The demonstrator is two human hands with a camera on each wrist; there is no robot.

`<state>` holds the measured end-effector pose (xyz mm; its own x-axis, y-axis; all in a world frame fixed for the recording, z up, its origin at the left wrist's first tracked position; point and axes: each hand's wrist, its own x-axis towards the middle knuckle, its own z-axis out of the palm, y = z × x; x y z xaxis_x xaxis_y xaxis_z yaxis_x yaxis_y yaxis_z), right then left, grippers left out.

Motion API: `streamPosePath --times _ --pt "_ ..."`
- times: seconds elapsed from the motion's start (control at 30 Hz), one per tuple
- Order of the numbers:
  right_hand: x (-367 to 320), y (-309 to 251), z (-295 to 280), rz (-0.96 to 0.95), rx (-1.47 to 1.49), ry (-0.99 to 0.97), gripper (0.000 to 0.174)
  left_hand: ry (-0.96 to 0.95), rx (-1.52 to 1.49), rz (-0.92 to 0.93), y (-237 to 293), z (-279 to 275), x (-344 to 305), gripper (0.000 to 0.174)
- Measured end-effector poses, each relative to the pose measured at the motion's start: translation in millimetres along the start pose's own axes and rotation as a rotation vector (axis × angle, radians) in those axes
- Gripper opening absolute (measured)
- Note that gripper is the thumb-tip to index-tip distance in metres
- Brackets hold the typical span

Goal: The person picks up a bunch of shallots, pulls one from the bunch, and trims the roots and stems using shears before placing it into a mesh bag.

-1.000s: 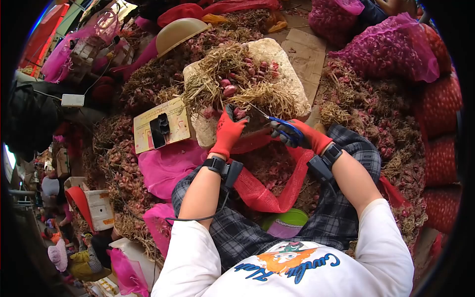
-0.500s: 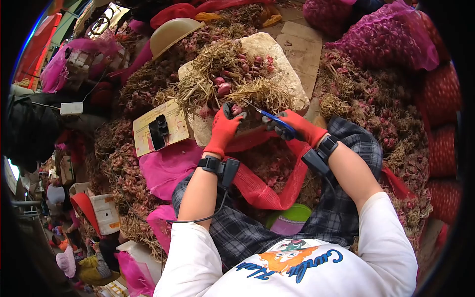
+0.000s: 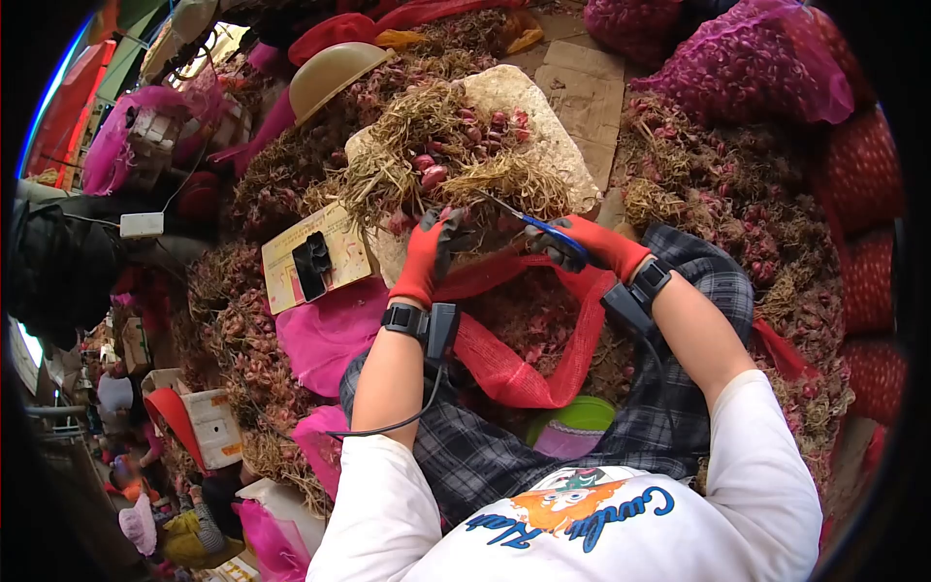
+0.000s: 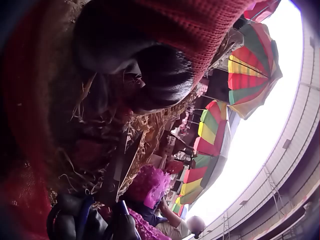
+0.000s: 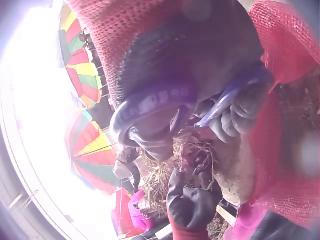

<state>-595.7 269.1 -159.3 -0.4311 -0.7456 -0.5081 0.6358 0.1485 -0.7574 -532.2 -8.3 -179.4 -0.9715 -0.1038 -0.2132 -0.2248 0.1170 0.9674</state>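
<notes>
Both hands wear red knit gloves with dark grey coated fingers. The right hand (image 3: 603, 244) grips scissors (image 3: 555, 234) by their blue handles, with the blades pointing left over dry stalks; the handle loops show large in the right wrist view. My left hand (image 3: 427, 250) is at the near edge of a pale foam block (image 3: 543, 116), its fingers curled round a shallot (image 3: 447, 210) that they mostly hide. In the right wrist view the left hand (image 5: 192, 205) is below the scissors, close to dry stalks. Several shallots (image 3: 433, 177) and a heap of dry stalks (image 3: 407, 136) lie on the block.
Shallots with dried tops (image 3: 747, 213) cover the ground on both sides. A red mesh bag (image 3: 514, 373) lies between the knees, near a green tub (image 3: 582, 415). A board with a black object (image 3: 312, 264) on it is at left. Filled pink net bags (image 3: 747, 63) stand at back right.
The left hand has moved a little left with the shallot, away from the scissors. The right hand keeps the scissors in nearly the same place. The head view has shifted slightly.
</notes>
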Motion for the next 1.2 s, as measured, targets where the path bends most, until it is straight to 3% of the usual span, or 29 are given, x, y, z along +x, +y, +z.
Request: streamPosePath --times 0.07,0.17,0.3,0.4,0.47,0.53,0.57,0.67,0.73,0.77,0.8,0.9,0.93,0.97,1.03,1.1,1.13,1.17,1.2 --pt "-15.8 -7.9 15.2 0.069 -0.003 0.003 0.036 -0.012 0.079 0.025 -1.7 -4.0 -0.3 0.041" --pt "-18.8 4.2 12.5 0.176 -0.016 -0.014 0.043 0.027 -0.247 -0.151 1.7 -1.6 0.2 0.040" --pt "-15.3 5.9 14.1 0.242 0.002 -0.029 0.044 0.029 -0.219 -0.162 6.3 4.8 -4.0 0.038" --pt "7.9 10.6 10.3 0.152 0.054 0.018 0.040 0.004 -0.076 -0.047 -20.5 1.3 5.1 0.036" --pt "11.7 2.6 8.1 0.072 -0.106 0.028 0.034 -0.061 0.081 0.086 -32.4 -3.0 12.4 0.035" --pt "14.8 0.4 9.1 -0.037 -0.255 0.104 0.024 -0.063 0.176 -0.024 -18.7 -3.7 5.2 0.035" --pt "17.2 1.8 5.2 -0.048 -0.349 0.137 0.028 -0.062 0.221 -0.077 -5.0 -1.7 1.1 0.035" --pt "28.8 15.4 -13.7 -0.080 -0.642 0.226 0.043 -0.141 -0.758 -0.225 6.2 -0.1 -7.4 0.032" --pt "26.4 18.4 -19.7 -0.114 -0.846 0.286 0.054 -0.408 -1.048 -0.246 -2.0 -20.5 -17.0 0.031" --pt "15.1 7.4 -14.2 -0.051 -0.792 0.224 0.053 -0.549 -1.186 -0.246 2.5 -26.4 -23.2 0.030" --pt "-0.1 -1.6 -8.4 0.015 -0.737 0.160 0.051 -0.187 -0.929 -0.177 0.1 -22.9 -40.6 0.032" --pt "-34.3 -6.1 -7.9 0.087 -0.601 0.021 0.036 -0.240 -0.480 0.205 10.6 -10.2 -77.0 0.037" --pt "-51.3 -11.9 1.9 0.079 -0.561 0.023 0.034 -0.214 -0.364 0.189 5.5 -7.6 -86.0 0.032" --pt "-67.8 -18.0 12.0 0.070 -0.521 0.025 0.033 -0.338 -0.986 0.006 4.1 -2.3 -98.6 0.028" --pt "-71.6 2.6 11.0 0.000 -0.440 -0.059 0.031 -0.252 -0.766 0.186 -11.2 24.9 -117.9 0.022" --pt "-76.9 16.9 20.0 -0.063 -0.483 -0.062 0.029 -0.042 -0.415 -0.017 -24.0 53.4 -132.9 0.021" --pt "-63.9 38.2 11.5 0.050 -0.567 0.014 0.030 0.062 -0.236 -0.106 -29.5 66.8 -131.5 0.022" --pt "-66.1 42.9 16.7 0.104 -0.958 0.009 0.039 0.049 -0.145 -0.091 -50.5 84.3 -132.1 0.027" --pt "-55.8 81.7 3.5 -0.350 -1.628 0.205 0.045 0.169 0.495 0.034 -42.8 100.5 -147.6 0.036"
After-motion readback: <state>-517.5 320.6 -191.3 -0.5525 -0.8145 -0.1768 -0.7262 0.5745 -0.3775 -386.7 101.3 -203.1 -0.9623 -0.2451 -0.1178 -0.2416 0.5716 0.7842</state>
